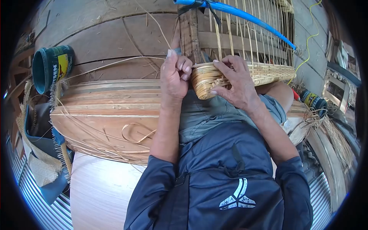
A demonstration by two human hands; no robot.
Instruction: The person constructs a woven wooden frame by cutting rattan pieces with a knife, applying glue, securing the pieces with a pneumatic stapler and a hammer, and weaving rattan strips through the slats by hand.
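Observation:
Across my lap lies a woven rattan piece (264, 73), its rounded corner pointing toward me and its upright stakes rising away from me. My left hand (175, 73) is closed just left of that corner, thumb up, with a thin rattan strand (155, 23) rising from its fingertips. On the corner rests my right hand (237, 82), its thumb on the near face and its fingers over the top edge, gripping the weave. A blue tube (245, 15) curves over the stakes, tied with black strips to a wooden post (188, 36).
A green can (53, 69) stands at the left on the plank floor (99, 42). Loose strands trail over a curved wooden board (107, 126). Another can (313, 101) and fibre bundles (337, 142) lie at the right, below a yellow cord (309, 42).

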